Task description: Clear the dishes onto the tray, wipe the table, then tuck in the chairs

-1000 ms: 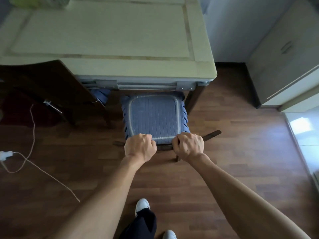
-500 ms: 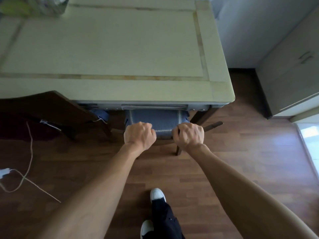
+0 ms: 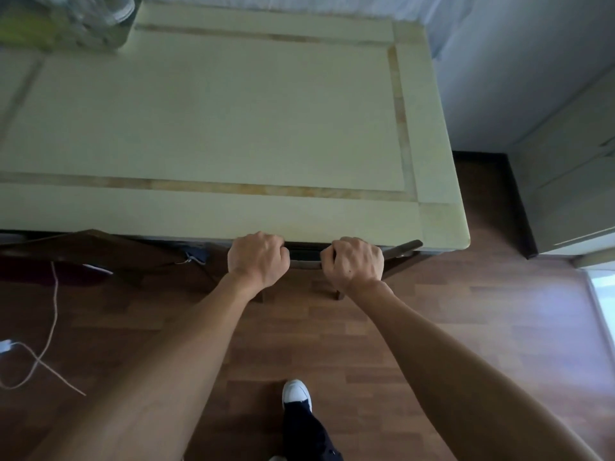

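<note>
Head view: both hands are at the near edge of the desk (image 3: 213, 128). The left grip (image 3: 256, 257) and the right grip (image 3: 354, 261) are each clamped on the top rail of a chair (image 3: 306, 262), knuckles up, with a short stretch of dark rail showing between them. The rail sits right at the desk's edge and the seat is hidden under the top, so the chair looks fully or almost fully pushed in. The desk surface in view is bare except for a blurred pile of things (image 3: 66, 18) at its far left corner; I cannot tell what they are.

This reads as the last step, tucking in the chairs. A 2nd chair (image 3: 100, 251) stands at the left, angled and partly out from the desk. The next move likely calls for letting go of this rail, stepping left, and pushing that chair in, minding the white cable (image 3: 50, 311) on the floor (image 3: 466, 327).
</note>
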Demonstrator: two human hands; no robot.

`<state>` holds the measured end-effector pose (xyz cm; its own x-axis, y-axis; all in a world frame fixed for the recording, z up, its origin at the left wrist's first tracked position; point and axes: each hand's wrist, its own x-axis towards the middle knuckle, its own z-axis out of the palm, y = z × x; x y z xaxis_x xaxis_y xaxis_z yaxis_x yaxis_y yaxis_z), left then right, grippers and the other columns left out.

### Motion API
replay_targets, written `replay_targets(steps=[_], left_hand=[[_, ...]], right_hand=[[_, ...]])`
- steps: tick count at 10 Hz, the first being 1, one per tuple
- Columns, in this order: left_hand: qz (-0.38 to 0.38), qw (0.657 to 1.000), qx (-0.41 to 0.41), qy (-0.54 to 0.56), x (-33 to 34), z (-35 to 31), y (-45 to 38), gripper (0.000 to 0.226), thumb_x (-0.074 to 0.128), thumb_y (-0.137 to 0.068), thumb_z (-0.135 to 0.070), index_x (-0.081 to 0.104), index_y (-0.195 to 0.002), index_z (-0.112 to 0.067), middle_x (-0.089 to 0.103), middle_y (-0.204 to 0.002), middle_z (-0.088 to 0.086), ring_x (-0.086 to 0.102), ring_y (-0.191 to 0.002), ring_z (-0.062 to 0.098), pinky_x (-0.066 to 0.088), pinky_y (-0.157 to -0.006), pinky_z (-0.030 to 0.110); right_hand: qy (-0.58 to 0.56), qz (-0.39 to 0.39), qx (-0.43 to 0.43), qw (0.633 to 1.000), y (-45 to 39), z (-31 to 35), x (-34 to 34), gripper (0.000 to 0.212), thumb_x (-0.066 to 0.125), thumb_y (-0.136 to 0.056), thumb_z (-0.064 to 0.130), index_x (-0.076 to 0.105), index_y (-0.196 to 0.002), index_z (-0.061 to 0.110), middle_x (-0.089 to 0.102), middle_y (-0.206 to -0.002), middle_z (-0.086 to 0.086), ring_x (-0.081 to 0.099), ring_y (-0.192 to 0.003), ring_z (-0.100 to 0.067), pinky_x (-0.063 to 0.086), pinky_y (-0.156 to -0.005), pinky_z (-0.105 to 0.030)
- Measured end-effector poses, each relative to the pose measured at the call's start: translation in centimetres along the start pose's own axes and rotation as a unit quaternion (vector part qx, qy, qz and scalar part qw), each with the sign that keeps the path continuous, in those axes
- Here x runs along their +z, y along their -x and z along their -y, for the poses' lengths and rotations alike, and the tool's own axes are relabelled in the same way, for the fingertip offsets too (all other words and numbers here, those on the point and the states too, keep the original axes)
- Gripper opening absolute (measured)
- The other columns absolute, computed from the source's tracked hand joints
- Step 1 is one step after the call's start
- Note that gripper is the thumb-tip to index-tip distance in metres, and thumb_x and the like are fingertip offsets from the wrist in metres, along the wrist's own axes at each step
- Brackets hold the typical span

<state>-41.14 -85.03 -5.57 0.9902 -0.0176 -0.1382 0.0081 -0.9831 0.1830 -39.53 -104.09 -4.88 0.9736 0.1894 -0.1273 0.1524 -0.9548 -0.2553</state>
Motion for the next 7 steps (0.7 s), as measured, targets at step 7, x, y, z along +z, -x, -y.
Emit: replay_targets(steps=[7], left_hand=[[0.037,0.961,0.032,0.273,-4.5,1.3,0.7,0.026,0.047,-0.095,-0.014,0.067,-0.111,-0.010,0.069,-0.112,0.005,0.062,-0.104,0.019,0.048,-0.088,0.027]], right_hand=[[-0.087,-0.002,0.045,0.995,0.9,2.8,-1.2,0.033,0.039,-0.096,0.027,0.053,-0.068,0.016,0.053,-0.071,0.000,0.050,-0.073,-0.026,0.045,-0.078,-0.040]])
